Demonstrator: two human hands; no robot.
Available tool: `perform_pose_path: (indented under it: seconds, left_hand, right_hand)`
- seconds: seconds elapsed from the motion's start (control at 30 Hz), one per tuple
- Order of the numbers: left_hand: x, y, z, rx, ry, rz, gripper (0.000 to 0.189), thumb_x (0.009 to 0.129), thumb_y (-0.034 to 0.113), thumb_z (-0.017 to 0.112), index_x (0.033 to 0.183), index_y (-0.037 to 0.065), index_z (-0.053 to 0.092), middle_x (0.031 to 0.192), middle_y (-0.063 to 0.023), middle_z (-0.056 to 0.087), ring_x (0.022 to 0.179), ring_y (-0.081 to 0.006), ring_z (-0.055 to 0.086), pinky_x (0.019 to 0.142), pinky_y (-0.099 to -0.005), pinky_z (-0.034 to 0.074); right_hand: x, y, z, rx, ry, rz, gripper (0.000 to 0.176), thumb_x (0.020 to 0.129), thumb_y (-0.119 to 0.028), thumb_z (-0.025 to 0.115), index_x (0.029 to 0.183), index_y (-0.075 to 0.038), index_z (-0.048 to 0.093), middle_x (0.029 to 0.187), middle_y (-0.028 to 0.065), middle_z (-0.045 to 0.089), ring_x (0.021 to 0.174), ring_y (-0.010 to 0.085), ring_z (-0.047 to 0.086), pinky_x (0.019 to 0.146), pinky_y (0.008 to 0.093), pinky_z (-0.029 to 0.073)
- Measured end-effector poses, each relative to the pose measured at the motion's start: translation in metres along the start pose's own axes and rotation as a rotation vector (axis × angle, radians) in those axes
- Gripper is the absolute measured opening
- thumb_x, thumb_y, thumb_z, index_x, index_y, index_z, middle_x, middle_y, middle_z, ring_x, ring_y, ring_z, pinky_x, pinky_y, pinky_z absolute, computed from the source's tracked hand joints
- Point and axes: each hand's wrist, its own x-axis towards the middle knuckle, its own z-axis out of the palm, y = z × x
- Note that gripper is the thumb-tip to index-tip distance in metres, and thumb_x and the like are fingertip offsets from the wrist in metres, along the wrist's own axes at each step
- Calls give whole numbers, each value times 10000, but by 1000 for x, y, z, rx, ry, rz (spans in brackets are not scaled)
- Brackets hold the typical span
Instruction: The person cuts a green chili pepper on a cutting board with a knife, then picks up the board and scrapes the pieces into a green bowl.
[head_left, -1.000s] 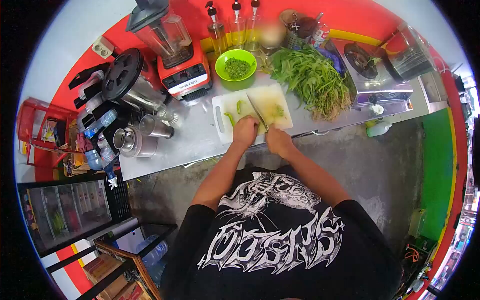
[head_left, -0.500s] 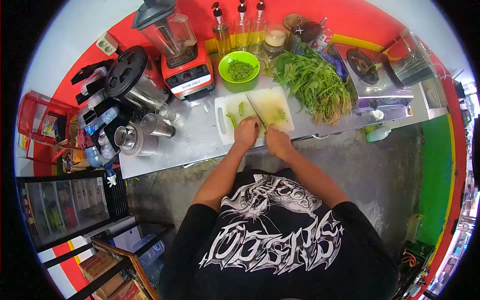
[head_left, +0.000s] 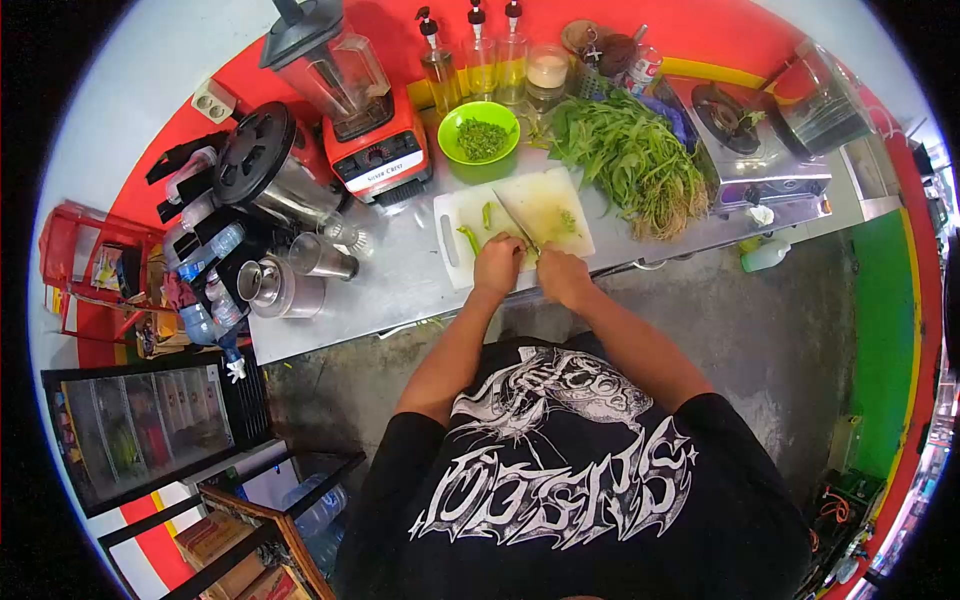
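On the white cutting board (head_left: 450, 262) my right hand (head_left: 563, 275) is wrapped round the handle of a knife (head_left: 515, 216). The blade points away from me and to the left across the board. My left hand (head_left: 498, 264) is closed beside the blade, with fingertips bent down; whatever they pinch is hidden under them. Just left of these fingers lies a green chili (head_left: 468, 239), and a shorter green piece (head_left: 487, 214) rests farther up. Finely chopped green bits (head_left: 568, 221) are scattered on the board's right side.
Behind the board stands a green bowl (head_left: 478, 168) of chopped greens. Leafy greens with roots (head_left: 640, 165) lie to the right, beside a gas stove (head_left: 765, 180). A red blender (head_left: 375, 150), a glass (head_left: 322, 257) and a metal canister (head_left: 285, 290) stand left on the steel table (head_left: 390, 280).
The whole view has shifted slightly. Both hands and the knife stay at nearly the same place on the board, with only small finger movement.
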Motion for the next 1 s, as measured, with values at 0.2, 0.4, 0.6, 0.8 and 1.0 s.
perform_pose_path:
  seconds: [0.2,0.4,0.6,0.8,1.0]
  left_hand:
    - [-3,-5,-2,-66,-11,27,120,801,49,704,912,44,750,926,-163,683,882,-373,667,805,-440,540]
    - [-9,-5,-8,33,42,68,135,798,39,696,922,43,751,939,-156,687,919,-377,656,840,-438,532]
    - [-10,-4,-1,16,68,36,76,813,74,703,870,83,752,928,-113,685,929,-354,650,799,-448,546]
    - [-10,0,-2,37,56,-8,80,811,69,698,870,84,751,922,-110,678,937,-355,648,802,-451,546]
    - [-13,4,-4,38,109,35,106,788,31,696,883,46,739,886,-154,668,867,-376,655,786,-453,532]
  right_hand:
    - [-4,5,25,51,43,54,347,870,-101,615,1157,57,500,1015,287,709,980,452,701,850,530,557]
    - [-17,0,12,-13,9,13,365,832,-58,662,1153,49,524,1058,283,711,989,421,715,844,490,575]
    - [-9,0,27,32,51,24,339,854,-76,631,1143,65,525,1042,295,709,974,420,719,835,495,577]
    - [-27,0,23,35,34,40,310,911,-138,589,1153,41,514,1032,269,721,962,425,717,859,504,564]
    - [-12,2,33,46,89,-11,311,947,-205,531,1138,41,518,988,281,717,947,433,716,828,528,562]
